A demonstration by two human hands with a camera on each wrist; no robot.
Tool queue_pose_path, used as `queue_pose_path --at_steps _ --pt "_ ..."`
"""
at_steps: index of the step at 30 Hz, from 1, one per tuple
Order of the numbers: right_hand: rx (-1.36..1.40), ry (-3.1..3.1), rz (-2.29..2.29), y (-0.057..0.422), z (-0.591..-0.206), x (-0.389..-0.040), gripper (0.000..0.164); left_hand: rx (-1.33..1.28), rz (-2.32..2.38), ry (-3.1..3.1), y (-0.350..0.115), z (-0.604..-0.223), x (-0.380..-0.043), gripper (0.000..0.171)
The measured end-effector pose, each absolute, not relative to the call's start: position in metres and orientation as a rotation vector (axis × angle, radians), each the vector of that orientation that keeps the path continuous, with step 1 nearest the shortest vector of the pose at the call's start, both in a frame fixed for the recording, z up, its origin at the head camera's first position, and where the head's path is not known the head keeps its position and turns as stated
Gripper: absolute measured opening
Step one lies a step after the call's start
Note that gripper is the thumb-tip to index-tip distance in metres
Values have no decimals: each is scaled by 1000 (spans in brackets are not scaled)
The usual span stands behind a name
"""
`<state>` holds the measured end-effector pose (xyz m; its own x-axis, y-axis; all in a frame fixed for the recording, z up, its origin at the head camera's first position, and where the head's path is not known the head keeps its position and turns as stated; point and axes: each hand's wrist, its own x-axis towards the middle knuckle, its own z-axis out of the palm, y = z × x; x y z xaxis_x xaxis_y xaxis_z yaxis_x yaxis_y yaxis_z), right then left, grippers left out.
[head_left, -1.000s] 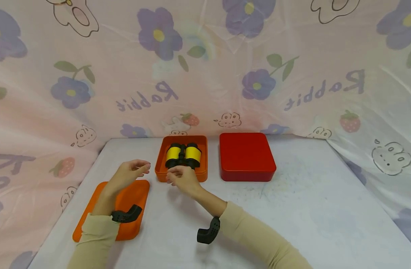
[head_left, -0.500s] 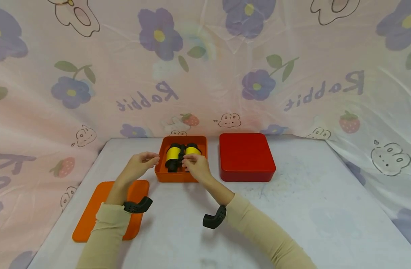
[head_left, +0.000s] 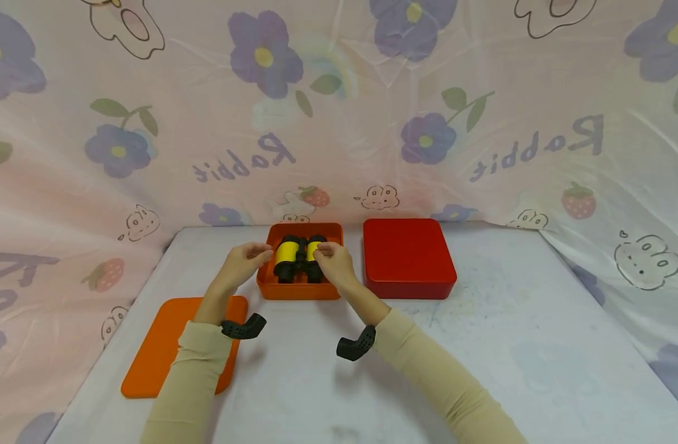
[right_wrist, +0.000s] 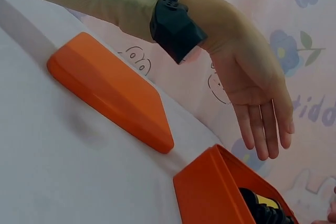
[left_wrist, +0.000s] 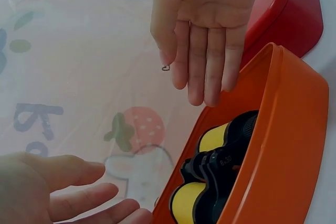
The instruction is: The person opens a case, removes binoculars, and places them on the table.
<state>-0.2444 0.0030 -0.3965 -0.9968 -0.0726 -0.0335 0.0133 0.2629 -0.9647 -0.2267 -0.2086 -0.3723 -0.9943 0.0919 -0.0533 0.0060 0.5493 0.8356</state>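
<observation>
Black and yellow binoculars (head_left: 300,262) lie inside an orange box (head_left: 300,292) at the back of the table. Over the box's left side hovers my left hand (head_left: 242,264), fingers straight and holding nothing; the right wrist view shows this left hand (right_wrist: 255,93) pointing down above the box rim. My right hand (head_left: 335,264) is over the box's right side, overlapping the right barrel of the binoculars in the head view. In the left wrist view the right hand (left_wrist: 207,40) has extended fingers above the box and grips nothing.
An orange lid (head_left: 155,351) lies flat at the left of the table, partly under my left forearm in the head view. Just right of the orange box stands a closed red box (head_left: 408,253). A patterned curtain (head_left: 339,111) hangs behind the table.
Both hands have moved forward and to the right, closer to the binoculars. The right hand has gone from the box's front edge to its right side. Boxes, lid and binoculars stay put.
</observation>
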Motion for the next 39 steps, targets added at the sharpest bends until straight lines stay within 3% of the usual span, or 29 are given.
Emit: queue_pose_path --at_steps 27,39 --pt "177 2152 -1856 6 -403 -266 55 -117 1605 2583 -186 -396 -260 51" --pt "221 2105 -1863 -3 -413 -271 57 -254 1696 2473 -170 -404 -265 63"
